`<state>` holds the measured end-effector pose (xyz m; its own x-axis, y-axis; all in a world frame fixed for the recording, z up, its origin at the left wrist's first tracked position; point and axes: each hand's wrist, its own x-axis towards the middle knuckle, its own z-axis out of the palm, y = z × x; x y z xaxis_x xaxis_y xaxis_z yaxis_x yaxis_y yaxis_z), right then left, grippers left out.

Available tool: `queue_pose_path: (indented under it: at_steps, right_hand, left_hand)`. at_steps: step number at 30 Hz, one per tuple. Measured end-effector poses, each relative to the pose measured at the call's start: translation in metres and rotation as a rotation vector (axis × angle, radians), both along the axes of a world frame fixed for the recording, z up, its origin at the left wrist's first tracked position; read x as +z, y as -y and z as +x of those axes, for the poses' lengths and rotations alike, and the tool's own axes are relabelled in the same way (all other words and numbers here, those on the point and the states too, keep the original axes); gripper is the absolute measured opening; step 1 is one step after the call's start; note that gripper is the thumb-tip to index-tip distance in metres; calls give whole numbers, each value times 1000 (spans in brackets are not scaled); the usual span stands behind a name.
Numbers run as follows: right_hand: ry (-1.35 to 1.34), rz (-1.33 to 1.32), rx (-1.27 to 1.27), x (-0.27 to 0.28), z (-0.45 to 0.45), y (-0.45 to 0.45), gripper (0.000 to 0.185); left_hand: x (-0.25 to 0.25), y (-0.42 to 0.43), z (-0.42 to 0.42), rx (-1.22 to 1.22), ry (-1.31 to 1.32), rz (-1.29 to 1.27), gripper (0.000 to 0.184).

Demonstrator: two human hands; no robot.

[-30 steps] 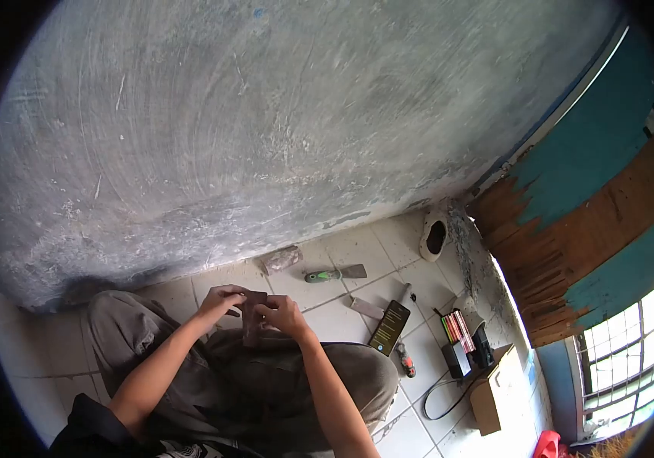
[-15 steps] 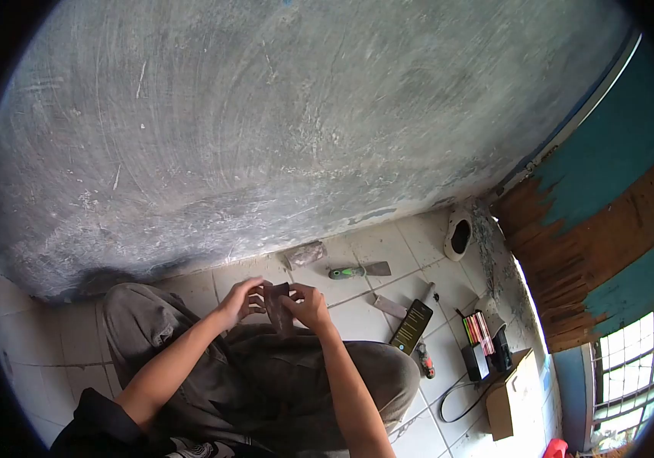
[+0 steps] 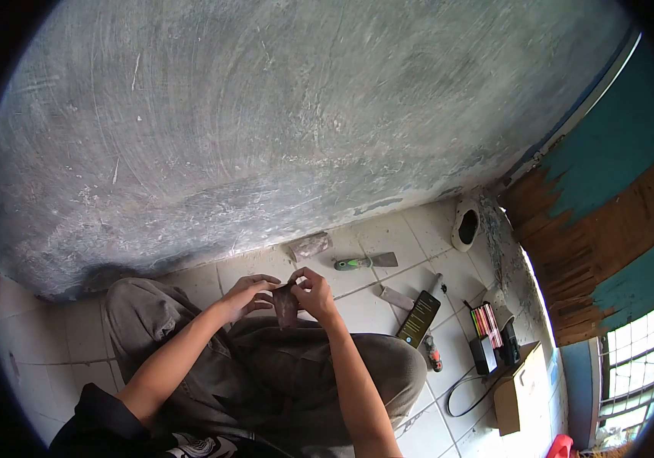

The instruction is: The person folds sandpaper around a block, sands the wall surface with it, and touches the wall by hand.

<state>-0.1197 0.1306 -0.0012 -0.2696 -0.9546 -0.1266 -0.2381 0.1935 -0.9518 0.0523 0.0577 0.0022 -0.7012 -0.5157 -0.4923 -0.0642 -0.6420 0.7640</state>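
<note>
A dusty, brownish-purple piece of sandpaper point(image 3: 286, 311) hangs above my lap, bent over itself. My right hand point(image 3: 316, 295) pinches its upper right edge between thumb and fingers. From the other side, my left hand point(image 3: 250, 295) reaches in with curled fingers, the fingertips at the sheet's upper left edge. Whether those fingertips grip or only touch it is hard to make out. Another dusty piece of sandpaper point(image 3: 310, 246) lies curled on the tiles by the wall. To its right rests a scraper point(image 3: 366, 262) with a green and grey handle.
The scratched grey wall point(image 3: 266, 130) rises in front of my crossed legs. On the tiles at right are a phone point(image 3: 420, 319), a red-handled tool point(image 3: 434, 353), a box of coloured sticks point(image 3: 486, 324), a cardboard box point(image 3: 516, 393) and a white shoe point(image 3: 465, 225).
My left fingers have moved in to the sandpaper's upper edge, and my right hand has shifted slightly up and right along it. The view has tilted a little.
</note>
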Motion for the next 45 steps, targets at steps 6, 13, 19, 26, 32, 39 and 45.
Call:
queue_pose_path:
  at_steps: [6,13,19,26,32,39,45]
  right_hand:
    - [157,2,6,-1,3,2,31]
    - [109,7,1,9,4,-2,37]
    - [73,-5,50,-7,1,1,29]
    - [101,49,28,2,1,1,27]
    - [86,42,60,-7,0,1,27]
    - [65,19,88,4,1,-1,20]
    - [40,-29,93,-3,-1,1,20]
  left_hand:
    - [5,1,2,49,103,-203,25]
    - [-6,2,4,34,51,-308,25]
    - [-3,-1,1,-1,53,-335,24]
    - [-3,1,0,-2,116,-260,29]
    - [-9,2,1,-9,100,-246,23]
    - [-7,1,1,-31,90,-291,27]
    - [-4,2,1,-43,104,-302,26]
